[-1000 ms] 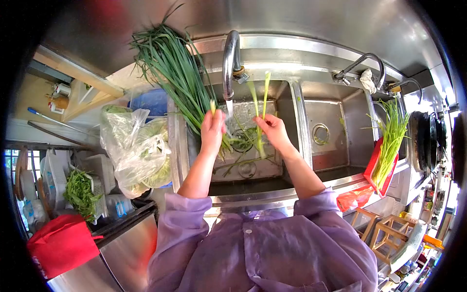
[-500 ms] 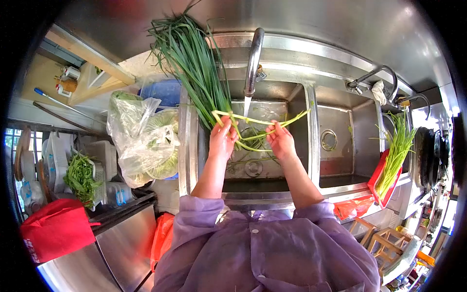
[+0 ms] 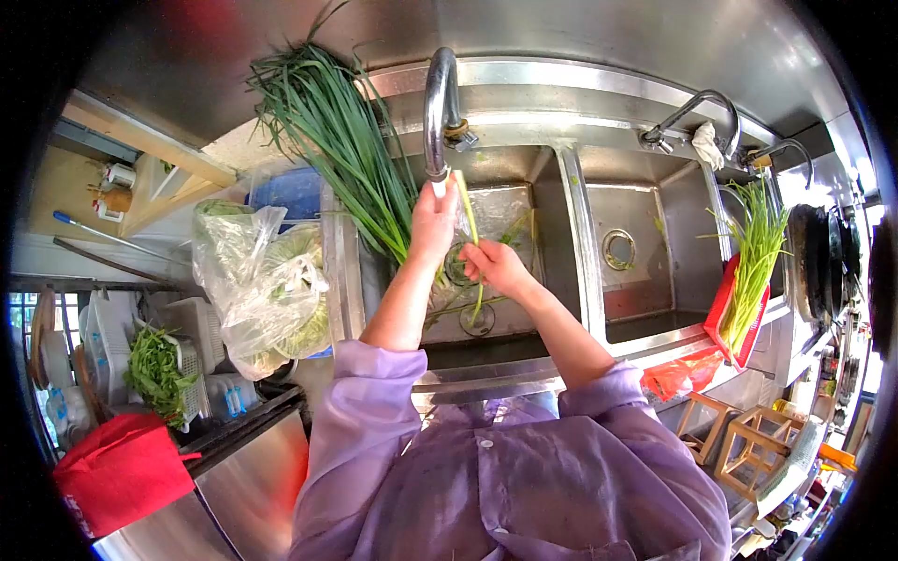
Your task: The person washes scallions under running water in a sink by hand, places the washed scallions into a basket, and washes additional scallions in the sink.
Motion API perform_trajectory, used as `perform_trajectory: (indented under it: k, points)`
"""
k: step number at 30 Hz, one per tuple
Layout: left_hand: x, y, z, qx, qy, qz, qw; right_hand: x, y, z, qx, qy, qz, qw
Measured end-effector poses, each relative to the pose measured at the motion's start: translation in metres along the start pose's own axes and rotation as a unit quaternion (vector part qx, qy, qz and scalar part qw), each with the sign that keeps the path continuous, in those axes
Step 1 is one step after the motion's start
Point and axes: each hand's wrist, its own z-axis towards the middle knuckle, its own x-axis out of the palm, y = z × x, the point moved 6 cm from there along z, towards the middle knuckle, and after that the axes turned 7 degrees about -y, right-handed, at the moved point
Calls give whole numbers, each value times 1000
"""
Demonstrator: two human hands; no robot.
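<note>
A thin pale green stalk (image 3: 470, 208) runs between my hands over the left sink basin (image 3: 505, 323). My left hand (image 3: 436, 222) is closed round its upper end, right under the spout of the curved faucet (image 3: 438, 112). Lower down, my right hand (image 3: 500, 268) pinches the same stalk, and its tail hangs below the fingers. Beside my left arm, a large bunch of long dark green leaves (image 3: 341, 140) leans across the basin's left edge, its lower end partly hidden by that arm. Loose green stems lie on the basin floor.
A second basin (image 3: 631, 201) adjoins on the right, with a red basket (image 3: 732, 313) of long green stalks beyond it. Left of the sink sit plastic-bagged vegetables (image 3: 267, 290) and a blue container (image 3: 285, 194). Leafy greens (image 3: 159, 374) and a red cloth (image 3: 126, 472) are further left.
My left hand has risen to the faucet spout. My right hand has moved left and turned inward. The stalk, bent and spread sideways before, now runs roughly upright between them. The view has shifted slightly.
</note>
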Motion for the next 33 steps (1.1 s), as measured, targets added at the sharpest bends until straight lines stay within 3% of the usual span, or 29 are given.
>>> perform_trajectory:
  k: [3, 6, 8, 9, 13, 15, 16, 17, 21, 23, 24, 25, 27, 28, 32, 33]
  points:
    - [-13, -13, -1, -5, 34, -42, 999, 12, 25, 7, -37, 42, 3, 998]
    - [-22, -21, -1, -5, 63, 1, 998, 15, 37, 15, -69, 62, -103, 990]
    - [-14, -31, -3, 74, 91, 33, 993, 12, 28, 27, -89, 42, -116, 988]
    - [-11, -29, -3, 119, 89, 152, 977, 9, 18, 35, -110, 23, -131, 985]
    - [9, -20, -8, 184, 166, 164, 955, -9, 2, 53, -125, -9, -327, 937]
    - [-8, -27, -3, 106, 77, 72, 989, -10, -7, 65, -129, -3, -318, 939]
    - [-18, -32, 1, 70, 45, -36, 996, -9, -10, 70, -135, 2, -308, 942]
    - [-35, -38, 1, 77, -13, 54, 995, -7, -15, 77, -132, 7, -307, 942]
    - [-71, -70, -14, 146, -26, -71, 986, 7, -62, 109, -103, 32, -315, 943]
    - [-84, -75, -31, 119, -73, -65, 988, 0, -133, 139, 6, -53, -482, 874]
    - [-92, -73, -39, 109, -88, -71, 988, -2, -151, 140, 58, -45, -510, 857]
    - [-98, -69, -45, 99, -102, -78, 987, 3, -160, 136, 60, -42, -508, 858]
    - [-109, -54, -54, 80, -101, -90, 988, -9, -174, 117, 123, -189, -510, 830]
    - [-112, -46, -58, 64, -102, -106, 987, -7, -190, 114, 175, -161, -498, 834]
    - [-119, -14, -67, 15, -91, -93, 991, -9, -193, 113, 146, -212, -491, 832]
    - [-121, -9, -68, 16, -93, -91, 991, -4, -183, 115, 102, -201, -473, 852]
